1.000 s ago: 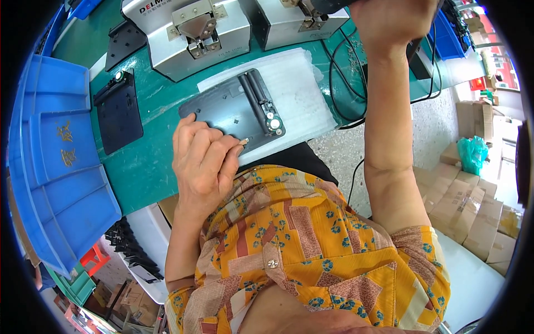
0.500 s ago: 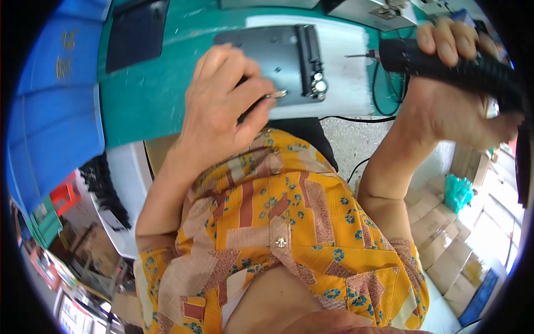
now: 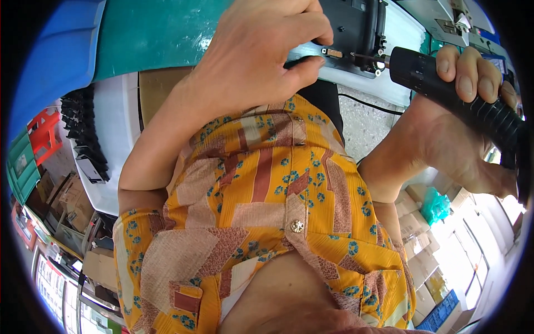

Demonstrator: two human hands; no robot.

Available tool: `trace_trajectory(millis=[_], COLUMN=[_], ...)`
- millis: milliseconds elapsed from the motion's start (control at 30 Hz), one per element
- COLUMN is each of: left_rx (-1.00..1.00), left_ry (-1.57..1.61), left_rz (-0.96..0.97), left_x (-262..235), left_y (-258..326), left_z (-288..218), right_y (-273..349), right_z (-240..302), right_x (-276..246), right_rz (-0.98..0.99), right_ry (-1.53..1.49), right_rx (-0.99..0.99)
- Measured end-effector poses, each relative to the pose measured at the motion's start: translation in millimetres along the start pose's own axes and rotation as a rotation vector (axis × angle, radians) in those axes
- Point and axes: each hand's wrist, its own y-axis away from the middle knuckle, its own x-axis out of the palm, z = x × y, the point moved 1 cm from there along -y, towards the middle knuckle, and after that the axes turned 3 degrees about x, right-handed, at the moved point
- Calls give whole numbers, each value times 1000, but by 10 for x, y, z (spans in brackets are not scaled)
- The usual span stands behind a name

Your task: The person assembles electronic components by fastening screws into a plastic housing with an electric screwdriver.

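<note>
My right hand [image 3: 473, 78] is wrapped round the dark body of a black electric screwdriver [image 3: 417, 69]. Its thin bit points left, its tip just above or against the lower part of a black plastic panel [image 3: 345, 16]; contact is hard to judge. Over the panel's left side, my left hand [image 3: 258, 53] is curled, thumb and forefinger bent toward each other. A small silver-and-copper metal part [image 3: 334, 53] sits on the panel right beside those fingertips. What the left fingers grip, if anything, is hidden. A ridged bar with small silver pieces at its end runs along the panel's right side.
A green work mat [image 3: 150, 39] covers the bench, with a white sheet [image 3: 403, 33] under the panel. Blue bins [image 3: 53, 50] line the left. Several black parts fill a white tray [image 3: 114, 122]. A black cable [image 3: 370, 104] hangs below the bench edge.
My view has shifted, so the panel appears higher and further right. The screwdriver's bit has come from beyond the panel's right side to over the panel, near the metal part.
</note>
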Motion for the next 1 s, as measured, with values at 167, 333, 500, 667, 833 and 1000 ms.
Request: trace_trajectory(millis=[167, 333, 500, 667, 833, 1000], left_rx=[24, 21, -63, -36, 8, -37], left_ry=[11, 43, 110, 62, 92, 56], left_rz=[-36, -46, -9, -5, -46, 23], left_x=[23, 22, 125, 103, 51, 124], left_y=[18, 37, 71, 41, 37, 53], left_z=[2, 11, 102, 62, 20, 79], right_y=[-7, 11, 14, -1, 8, -1], right_z=[-126, -115, -170, -196, -214, -247], right_x=[72, 19, 99, 183, 309, 447], right_rz=[25, 51, 72, 107, 139, 179], right_ry=[15, 29, 58, 92, 130, 166], right_rx=[-35, -79, -48, -12, 20, 53])
